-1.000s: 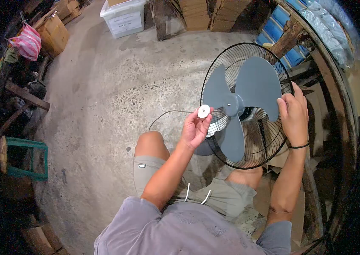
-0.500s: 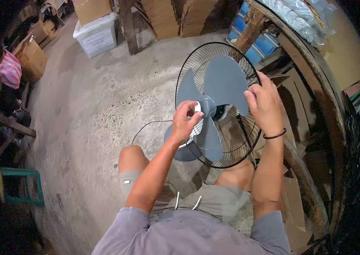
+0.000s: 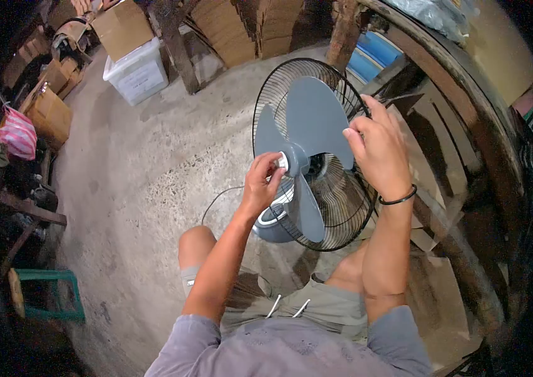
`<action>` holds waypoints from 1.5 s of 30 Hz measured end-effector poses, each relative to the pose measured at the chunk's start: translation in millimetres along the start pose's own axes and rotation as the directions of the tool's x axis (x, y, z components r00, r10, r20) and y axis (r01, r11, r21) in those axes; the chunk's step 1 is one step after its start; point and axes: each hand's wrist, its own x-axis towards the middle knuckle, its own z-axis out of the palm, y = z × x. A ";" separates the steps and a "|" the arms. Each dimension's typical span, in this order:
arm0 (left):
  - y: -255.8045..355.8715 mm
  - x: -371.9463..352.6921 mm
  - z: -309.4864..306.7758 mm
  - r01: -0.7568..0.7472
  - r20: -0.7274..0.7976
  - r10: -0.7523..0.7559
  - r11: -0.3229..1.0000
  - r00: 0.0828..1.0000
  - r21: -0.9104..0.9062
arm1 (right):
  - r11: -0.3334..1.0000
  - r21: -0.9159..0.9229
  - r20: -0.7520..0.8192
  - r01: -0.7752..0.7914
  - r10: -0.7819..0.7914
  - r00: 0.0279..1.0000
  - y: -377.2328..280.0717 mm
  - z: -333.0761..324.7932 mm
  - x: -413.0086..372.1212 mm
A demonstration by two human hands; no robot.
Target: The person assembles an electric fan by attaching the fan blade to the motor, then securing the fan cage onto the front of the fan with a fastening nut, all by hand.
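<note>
The left hand [image 3: 260,183] is pinching a small white round plastic cap [image 3: 283,163] in closed fingertips, pressing it against the hub of the grey three-bladed plastic fan propeller [image 3: 307,119]. The right hand [image 3: 372,149] is curling shut, seemingly gripping the upper blade's edge, just in front of the black wire fan grille [image 3: 342,201].

Fan [image 3: 307,144] before the knees, bin [image 3: 136,70] behind-left, stool [image 3: 46,294] far left, boxes [image 3: 235,25] perhaps behind.

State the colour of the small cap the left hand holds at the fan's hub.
White cap, set against grey fan blades; head view shows it best.
</note>
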 end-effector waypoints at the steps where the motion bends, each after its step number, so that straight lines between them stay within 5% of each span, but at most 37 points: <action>1: -3.4 -0.7 -1.2 -0.006 0.011 0.006 1.000 1.000 0.005 | 1.000 0.003 -0.009 -0.010 0.010 1.000 -1.5 1.0 -0.3; 11: -8.2 8.5 -3.2 0.091 0.042 -0.095 0.991 0.995 0.094 | 1.000 0.014 -0.022 -0.020 0.021 1.000 -1.1 4.4 -5.0; 13: 18.5 11.6 -3.6 0.339 0.050 -0.341 0.939 0.939 0.051 | 1.000 0.018 -0.064 0.005 -0.004 0.998 -1.1 7.3 -3.1; 17: 4.6 9.1 1.4 0.293 -0.027 -0.292 0.947 0.956 0.135 | 0.999 0.045 -0.082 -0.021 0.024 0.996 -2.3 10.0 -3.4; 20: 3.4 7.5 6.5 0.308 -0.082 -0.306 0.951 0.949 0.012 | 0.996 0.032 0.037 -0.086 0.085 0.996 -4.1 6.1 -3.5; 25: 3.0 7.5 5.7 0.351 -0.035 -0.352 0.935 0.935 -0.049 | 0.993 0.021 0.011 -0.115 0.115 0.993 -5.0 6.7 -3.2; 32: 7.0 6.0 -2.9 0.222 0.076 -0.218 0.974 0.973 -0.049 | 0.997 0.073 -0.159 -0.031 0.042 0.986 -1.7 14.0 -2.1; 37: 15.5 12.7 -4.2 0.444 0.002 -0.445 0.894 0.896 0.054 | 0.999 0.048 -0.178 -0.009 0.017 0.984 -1.4 14.0 -1.6; 45: 12.6 19.3 -2.2 0.423 -0.083 -0.417 0.864 0.905 0.272 | 0.999 0.036 -0.183 -0.010 0.017 0.983 -1.7 13.5 -1.2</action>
